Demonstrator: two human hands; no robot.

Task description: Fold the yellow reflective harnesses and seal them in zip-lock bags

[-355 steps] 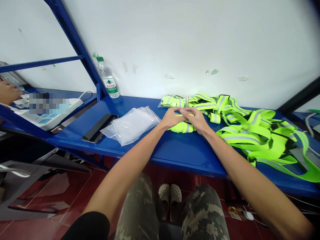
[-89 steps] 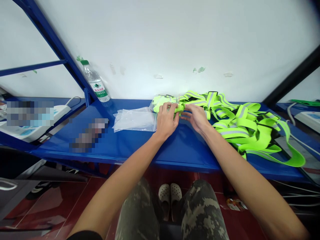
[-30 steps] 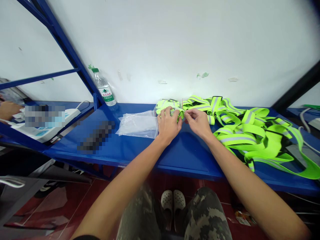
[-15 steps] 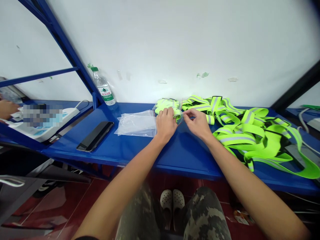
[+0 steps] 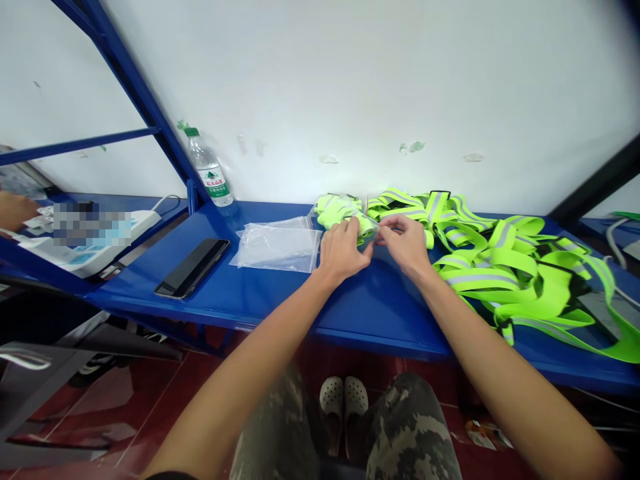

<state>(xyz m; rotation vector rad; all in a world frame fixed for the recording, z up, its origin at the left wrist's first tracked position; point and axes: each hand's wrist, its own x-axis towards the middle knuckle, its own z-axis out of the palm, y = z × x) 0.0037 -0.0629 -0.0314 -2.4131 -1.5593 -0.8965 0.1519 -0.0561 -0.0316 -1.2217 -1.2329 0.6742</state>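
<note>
A clear plastic bag (image 5: 341, 208) with a bundled neon-yellow reflective strap inside lies at the back of the blue tabletop. My left hand (image 5: 345, 250) is closed over the bag's near side, its fingers pressing on the bundle. At the bag's right edge, my right hand (image 5: 404, 245) pinches the clear plastic between thumb and fingers. The fingertips of both hands are close together. Just left of my left hand lie several flat clear bags (image 5: 275, 248). To the right of my right hand spreads a loose heap of neon-yellow straps (image 5: 505, 267) with grey stripes and black buckles.
A black phone (image 5: 193, 268) rests on the blue table (image 5: 260, 303), with a water bottle (image 5: 213, 175) standing behind it by the wall. Blue frame bars (image 5: 145, 100) rise at the left. Beyond them are a white power strip (image 5: 145, 223) and another person's hand (image 5: 15, 210).
My left thumb has moved out toward the right hand, and both hands have come closer at the bag's edge. The view has shifted slightly.
</note>
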